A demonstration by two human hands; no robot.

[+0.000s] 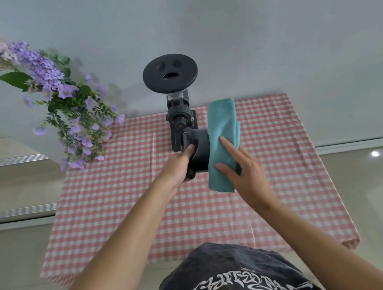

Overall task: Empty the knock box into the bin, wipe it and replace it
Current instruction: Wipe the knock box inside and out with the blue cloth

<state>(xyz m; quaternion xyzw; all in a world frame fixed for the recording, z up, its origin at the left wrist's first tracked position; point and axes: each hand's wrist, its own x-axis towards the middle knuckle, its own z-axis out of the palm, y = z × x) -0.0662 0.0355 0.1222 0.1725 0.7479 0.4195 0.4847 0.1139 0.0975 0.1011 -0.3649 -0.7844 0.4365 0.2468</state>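
A black round knock box (200, 149) is held tilted on its side above the checked table, its opening facing left. My left hand (179, 165) grips it at the rim, fingers reaching inside by the knock bar. A folded teal cloth (223, 138) lies against the box's outer right side. My right hand (241, 170) presses the cloth flat onto the box, thumb and fingers spread over the fabric. No bin is in view.
A black coffee grinder (174, 91) with a round lid stands at the table's far edge, just behind the box. Purple artificial flowers (65, 105) hang over the far left corner. The pink checked tablecloth (218, 213) covers the table; tiled floor lies on both sides.
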